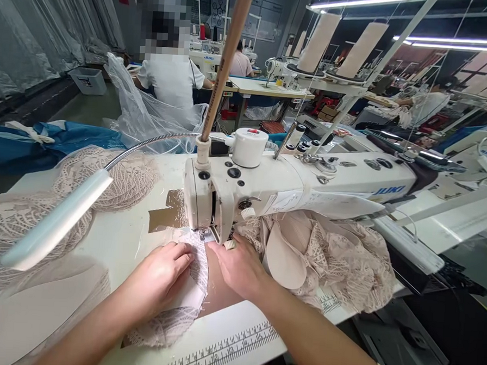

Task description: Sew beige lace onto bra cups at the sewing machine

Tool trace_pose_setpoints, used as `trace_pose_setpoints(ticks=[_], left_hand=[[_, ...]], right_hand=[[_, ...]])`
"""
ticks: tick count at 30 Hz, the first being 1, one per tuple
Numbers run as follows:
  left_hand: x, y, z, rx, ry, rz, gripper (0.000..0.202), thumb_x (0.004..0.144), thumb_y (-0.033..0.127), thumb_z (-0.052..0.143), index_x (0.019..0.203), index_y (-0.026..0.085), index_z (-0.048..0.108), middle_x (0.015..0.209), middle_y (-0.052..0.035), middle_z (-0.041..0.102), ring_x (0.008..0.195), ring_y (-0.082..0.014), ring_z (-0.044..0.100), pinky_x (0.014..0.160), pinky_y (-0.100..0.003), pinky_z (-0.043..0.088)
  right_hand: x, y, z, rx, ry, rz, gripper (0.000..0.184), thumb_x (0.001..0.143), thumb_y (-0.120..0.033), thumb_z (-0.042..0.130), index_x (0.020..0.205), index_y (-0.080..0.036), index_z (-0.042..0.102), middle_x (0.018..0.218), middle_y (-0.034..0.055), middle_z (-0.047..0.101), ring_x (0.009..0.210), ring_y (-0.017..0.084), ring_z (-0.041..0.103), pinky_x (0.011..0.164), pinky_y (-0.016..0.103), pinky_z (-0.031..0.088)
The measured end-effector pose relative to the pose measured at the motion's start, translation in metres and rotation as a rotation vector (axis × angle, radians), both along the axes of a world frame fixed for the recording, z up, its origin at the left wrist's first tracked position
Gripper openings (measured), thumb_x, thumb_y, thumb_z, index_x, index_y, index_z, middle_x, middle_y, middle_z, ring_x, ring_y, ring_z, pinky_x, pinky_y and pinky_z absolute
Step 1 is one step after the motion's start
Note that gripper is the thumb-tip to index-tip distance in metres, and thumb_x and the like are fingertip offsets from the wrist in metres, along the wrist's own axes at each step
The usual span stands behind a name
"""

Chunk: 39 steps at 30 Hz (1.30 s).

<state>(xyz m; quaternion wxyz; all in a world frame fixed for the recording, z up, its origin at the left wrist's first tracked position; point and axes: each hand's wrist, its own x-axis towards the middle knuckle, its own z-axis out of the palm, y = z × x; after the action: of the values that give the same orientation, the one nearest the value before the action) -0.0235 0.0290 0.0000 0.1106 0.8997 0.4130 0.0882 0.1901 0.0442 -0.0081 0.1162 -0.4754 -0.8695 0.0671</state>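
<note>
A beige lace piece [200,264] lies under the needle end of a white sewing machine [243,182]. My left hand [168,265] rests on it left of the needle, fingers curled and pressed together on the lace. Its scalloped lower part [166,325] spreads toward the table's front edge. Just right of the needle is my right hand [239,266], thumb apart and pointing at the lace edge; its other fingertips are partly hidden behind the machine head. Beneath both hands runs a brown plate [221,301].
Lace cups [108,181] lie at the left, under a lamp [57,219] on a bendy neck. Right of my right hand is a heap of beige lace pieces [329,258]. A ruler strip [218,355] edges the table. Ahead, a person in white [167,80] sits with their back to me.
</note>
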Motion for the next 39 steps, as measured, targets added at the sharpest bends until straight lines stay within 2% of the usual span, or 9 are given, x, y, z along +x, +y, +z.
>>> trace_pose_setpoints(ticks=[4,9,14,19,25,32,39], left_hand=[[0.000,0.001,-0.004,0.054,0.052,-0.052,0.035,0.088,0.011,0.042,0.117,0.014,0.061,0.120,-0.0132,0.062,0.097,-0.0253,0.059,0.081,-0.040,0.050],[0.001,0.003,-0.010,0.133,0.064,-0.061,0.037,0.089,0.014,0.043,0.122,0.013,0.059,0.127,-0.0127,0.061,0.094,-0.0254,0.060,0.079,-0.041,0.051],[0.002,0.006,-0.011,0.169,0.070,-0.052,0.038,0.091,0.019,0.042,0.123,0.012,0.060,0.127,-0.0130,0.062,0.089,-0.0258,0.060,0.074,-0.041,0.051],[0.001,0.009,-0.011,0.155,0.100,-0.056,0.041,0.087,0.013,0.044,0.125,0.011,0.058,0.126,-0.0129,0.062,0.089,-0.0268,0.057,0.071,-0.042,0.050],[-0.002,0.013,-0.011,0.151,0.075,-0.070,0.042,0.085,0.008,0.045,0.123,0.011,0.059,0.124,-0.0125,0.063,0.092,-0.0266,0.055,0.076,-0.043,0.050],[-0.005,0.020,-0.014,0.186,-0.014,-0.090,0.037,0.087,0.009,0.046,0.119,0.017,0.063,0.117,-0.0110,0.067,0.095,-0.0252,0.057,0.081,-0.041,0.048],[-0.006,0.023,-0.007,0.174,-0.045,-0.156,0.035,0.089,0.009,0.044,0.119,0.015,0.061,0.120,-0.0101,0.066,0.103,-0.0262,0.057,0.084,-0.041,0.047]], right_hand=[[0.000,-0.002,0.006,-0.007,-0.013,0.069,0.030,0.090,-0.012,0.043,0.109,-0.019,0.064,0.087,0.0070,0.060,0.082,0.020,0.047,0.071,0.031,0.035],[-0.002,-0.004,0.005,-0.007,-0.015,0.149,0.031,0.084,-0.009,0.047,0.110,-0.018,0.061,0.091,0.0055,0.059,0.084,0.020,0.046,0.069,0.031,0.034],[-0.006,-0.004,0.000,0.006,-0.033,0.120,0.033,0.084,-0.010,0.047,0.112,-0.019,0.062,0.093,0.0067,0.059,0.086,0.021,0.047,0.070,0.032,0.034],[-0.011,-0.001,0.000,-0.030,-0.065,0.097,0.038,0.082,-0.009,0.046,0.116,-0.018,0.061,0.093,0.0091,0.061,0.088,0.022,0.049,0.070,0.032,0.036],[-0.013,0.000,0.004,-0.065,-0.080,0.087,0.038,0.083,-0.011,0.046,0.117,-0.017,0.062,0.094,0.0106,0.062,0.088,0.023,0.052,0.073,0.032,0.039],[-0.015,0.001,0.006,-0.090,-0.113,0.057,0.040,0.081,-0.011,0.048,0.117,-0.020,0.062,0.095,0.0103,0.062,0.086,0.022,0.054,0.074,0.031,0.041],[-0.016,0.001,0.004,-0.070,-0.128,0.041,0.036,0.083,-0.013,0.047,0.115,-0.021,0.062,0.095,0.0101,0.062,0.085,0.022,0.054,0.074,0.031,0.041]])
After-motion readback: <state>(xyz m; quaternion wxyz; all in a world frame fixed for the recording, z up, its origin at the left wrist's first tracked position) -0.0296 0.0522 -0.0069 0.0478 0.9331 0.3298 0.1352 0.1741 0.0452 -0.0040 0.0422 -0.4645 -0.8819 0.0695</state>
